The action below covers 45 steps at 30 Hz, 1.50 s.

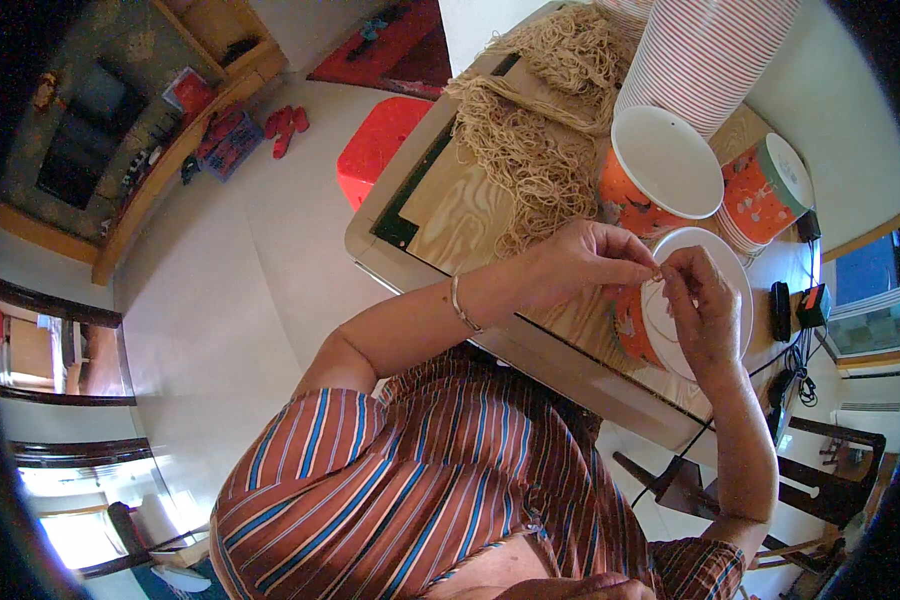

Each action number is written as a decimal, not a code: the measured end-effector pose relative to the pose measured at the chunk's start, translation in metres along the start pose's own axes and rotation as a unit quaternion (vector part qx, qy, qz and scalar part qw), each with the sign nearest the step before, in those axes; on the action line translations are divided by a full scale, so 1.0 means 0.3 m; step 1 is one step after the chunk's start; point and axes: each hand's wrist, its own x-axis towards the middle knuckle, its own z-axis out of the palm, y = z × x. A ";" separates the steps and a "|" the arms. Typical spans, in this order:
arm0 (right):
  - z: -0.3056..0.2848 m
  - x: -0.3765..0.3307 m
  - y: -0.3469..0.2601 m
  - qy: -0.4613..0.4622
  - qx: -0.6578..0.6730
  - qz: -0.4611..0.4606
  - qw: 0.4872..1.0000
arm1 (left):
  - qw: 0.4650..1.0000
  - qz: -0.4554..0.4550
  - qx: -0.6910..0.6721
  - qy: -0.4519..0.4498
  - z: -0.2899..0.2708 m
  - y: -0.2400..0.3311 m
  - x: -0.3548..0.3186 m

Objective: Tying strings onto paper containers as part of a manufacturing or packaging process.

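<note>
Left hand (580,262) and right hand (700,300) pinch a thin string (658,300) together over an orange paper cup (670,310); both hands are closed on it. At 12 o'clock, a pile of tan strings (535,140) lies on the worktop (450,215).

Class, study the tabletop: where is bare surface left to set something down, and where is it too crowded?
Bare wood shows on the table between its near left edge and the heap of tan string. Crowded: the right side, where the left hand and right hand pinch together over orange paper tubs and the tall cup stack.
</note>
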 end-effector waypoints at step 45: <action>-0.011 0.008 -0.019 -0.058 0.003 0.021 0.998 | 0.966 0.101 0.187 0.143 0.059 -0.149 -0.069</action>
